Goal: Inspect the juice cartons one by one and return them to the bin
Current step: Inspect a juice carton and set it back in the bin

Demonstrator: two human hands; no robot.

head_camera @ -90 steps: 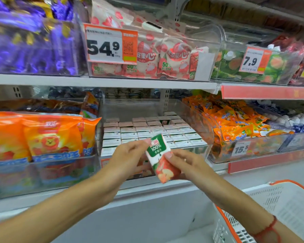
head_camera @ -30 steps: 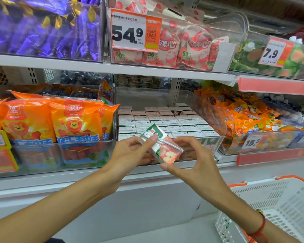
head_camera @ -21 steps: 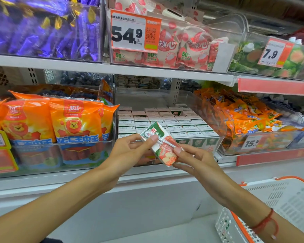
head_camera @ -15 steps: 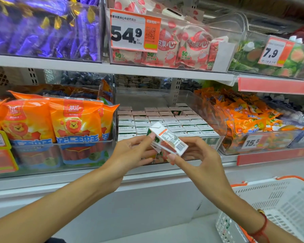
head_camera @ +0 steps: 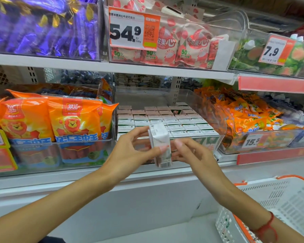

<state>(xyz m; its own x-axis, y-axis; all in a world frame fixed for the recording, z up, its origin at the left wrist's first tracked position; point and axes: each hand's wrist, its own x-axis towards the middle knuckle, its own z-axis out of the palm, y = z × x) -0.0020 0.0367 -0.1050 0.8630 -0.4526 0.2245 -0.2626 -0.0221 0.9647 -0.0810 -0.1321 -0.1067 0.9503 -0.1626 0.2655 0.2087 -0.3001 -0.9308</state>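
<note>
A long white metal shelf (head_camera: 88, 174) was seen carrying three clear plastic bins side by side. The left bin (head_camera: 47, 155) was filled with orange sausage packs (head_camera: 74, 120), the middle bin (head_camera: 216, 130) with rows of small white-topped juice cartons (head_camera: 181, 123), the right bin (head_camera: 263, 146) with small orange snack packets (head_camera: 249, 114).

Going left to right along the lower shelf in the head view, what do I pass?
Orange sausage bags → clear bin of juice cartons → orange snack packets → 15.5 price tag.
</note>
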